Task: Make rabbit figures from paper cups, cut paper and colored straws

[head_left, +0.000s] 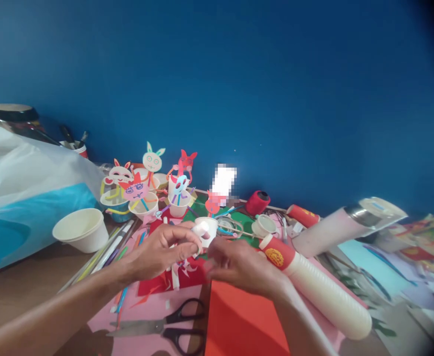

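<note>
My left hand (165, 251) hovers over the craft pile at mid-table, thumb and fingertips drawn together in a pinch. Something small and pale shows at its fingertips, too blurred to name. Close by on the right, my right hand (244, 264) is smeared by motion, its fingers partly hidden. Just behind both hands stands a small white paper cup (210, 228) with a red paper figure (214, 203) above it. Below the hands lie white and red paper scraps (187, 269), a sheet of red paper (244, 316) and black-handled scissors (165, 326) with spread blades.
Paper-cup figures with animal faces (152, 162) cluster at the back left. A larger white cup (81, 230) and several pens (113, 249) are nearer. On the right lie a stack of paper cups (324, 291) and a white bottle (324, 230). A blue wall (217, 89) closes the back.
</note>
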Available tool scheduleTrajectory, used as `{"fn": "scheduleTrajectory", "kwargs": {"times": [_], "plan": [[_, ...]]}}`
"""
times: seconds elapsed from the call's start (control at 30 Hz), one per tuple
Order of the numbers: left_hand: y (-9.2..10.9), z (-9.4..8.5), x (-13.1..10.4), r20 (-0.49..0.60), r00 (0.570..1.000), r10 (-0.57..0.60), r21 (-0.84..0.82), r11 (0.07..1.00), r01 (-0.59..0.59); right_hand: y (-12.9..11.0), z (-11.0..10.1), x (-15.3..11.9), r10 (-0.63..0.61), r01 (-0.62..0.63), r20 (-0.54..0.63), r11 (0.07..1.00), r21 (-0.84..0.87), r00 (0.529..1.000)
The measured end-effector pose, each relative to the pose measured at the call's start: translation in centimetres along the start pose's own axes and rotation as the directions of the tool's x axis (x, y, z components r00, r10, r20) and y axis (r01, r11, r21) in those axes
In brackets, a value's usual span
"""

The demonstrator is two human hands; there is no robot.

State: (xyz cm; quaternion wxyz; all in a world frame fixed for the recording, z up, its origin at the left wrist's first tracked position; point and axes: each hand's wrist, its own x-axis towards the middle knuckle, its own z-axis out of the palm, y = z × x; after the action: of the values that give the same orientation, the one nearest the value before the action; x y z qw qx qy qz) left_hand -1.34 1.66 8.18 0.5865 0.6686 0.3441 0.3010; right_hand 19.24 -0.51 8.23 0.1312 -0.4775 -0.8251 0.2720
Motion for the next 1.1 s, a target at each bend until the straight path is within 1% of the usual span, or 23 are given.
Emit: {"fn": "scheduleTrajectory", "kwargs": {"times": [0.03, 0.1, 0.13, 0.17, 0.2, 0.27, 0.33, 0.4, 0.53, 0.57, 0.63, 0.7, 0.77, 0.87, 0.97, 1.1], "plan": [[-0.1, 0.1, 0.0, 0.013, 1.0, 0.005, 0.039, 0.999, -0.005, 0.3, -0.7, -0.1, 0.022, -0.011, -0.099, 0.993, 0.116, 0.995], [-0.3, 0.2, 0.1, 0.039, 0.999, 0.017, 0.086, 0.996, -0.02, 0.9, -1.7, 0.0, 0.086, 0.008, -0.286, 0.95, 0.312, 0.954], [-0.4, 0.3, 0.1, 0.053, 0.998, 0.02, 0.087, 0.996, -0.024, 1.2, -1.9, 0.1, 0.115, 0.031, -0.343, 0.92, 0.391, 0.932], [-0.5, 0.4, 0.1, 0.063, 0.998, 0.02, 0.076, 0.997, -0.025, 1.4, -1.9, 0.3, 0.131, 0.054, -0.367, 0.89, 0.454, 0.921], [-0.5, 0.5, 0.1, 0.072, 0.997, 0.013, 0.06, 0.998, -0.017, 1.5, -1.9, 0.6, 0.136, 0.074, -0.366, 0.859, 0.506, 0.921], [-0.6, 0.5, 0.2, 0.08, 0.997, -0.013, 0.024, 1.0, 0.011, 1.5, -1.6, 0.9, 0.114, 0.103, -0.327, 0.811, 0.576, 0.938], [-0.7, 0.5, 0.2, 0.091, 0.995, -0.028, 0.011, 1.0, 0.027, 1.3, -1.3, 1.0, 0.073, 0.122, -0.292, 0.793, 0.597, 0.953], [-0.8, 0.5, 0.2, 0.099, 0.995, -0.028, 0.02, 0.999, 0.026, 1.1, -1.1, 1.0, 0.04, 0.141, -0.273, 0.78, 0.61, 0.961], [-0.9, 0.6, 0.2, 0.09, 0.995, -0.032, 0.074, 0.997, 0.025, 1.0, -0.5, 1.0, -0.003, 0.173, -0.236, 0.691, 0.702, 0.972], [-0.9, 0.6, 0.2, 0.086, 0.996, -0.035, 0.087, 0.996, 0.027, 1.0, -0.4, 1.0, -0.005, 0.171, -0.23, 0.684, 0.709, 0.973], [-0.8, 0.7, 0.2, 0.085, 0.996, -0.036, 0.111, 0.993, 0.026, 0.9, -0.4, 0.9, 0.003, 0.157, -0.228, 0.715, 0.681, 0.974], [-0.7, 0.7, 0.1, 0.087, 0.996, -0.026, 0.139, 0.99, 0.014, 0.5, -0.5, 0.7, 0.003, 0.147, -0.236, 0.777, 0.612, 0.972], [-0.5, 0.8, 0.1, 0.085, 0.996, -0.011, 0.185, 0.983, -0.005, 0.1, -0.8, 0.4, -0.018, 0.151, -0.259, 0.851, 0.503, 0.966], [-0.1, 1.0, 0.0, 0.069, 0.997, -0.026, 0.269, 0.963, 0.006, -0.6, -1.1, 0.1, -0.071, 0.169, -0.315, 0.94, 0.296, 0.946], [0.1, 1.2, -0.1, 0.052, 0.997, -0.065, 0.323, 0.945, 0.045, -0.9, -1.1, -0.1, -0.1, 0.162, -0.322, 0.972, 0.173, 0.942], [0.1, 1.3, -0.1, 0.037, 0.999, -0.033, 0.342, 0.94, 0.018, -1.0, -0.7, 0.0, -0.09, 0.127, -0.292, 0.985, 0.113, 0.952]]}}
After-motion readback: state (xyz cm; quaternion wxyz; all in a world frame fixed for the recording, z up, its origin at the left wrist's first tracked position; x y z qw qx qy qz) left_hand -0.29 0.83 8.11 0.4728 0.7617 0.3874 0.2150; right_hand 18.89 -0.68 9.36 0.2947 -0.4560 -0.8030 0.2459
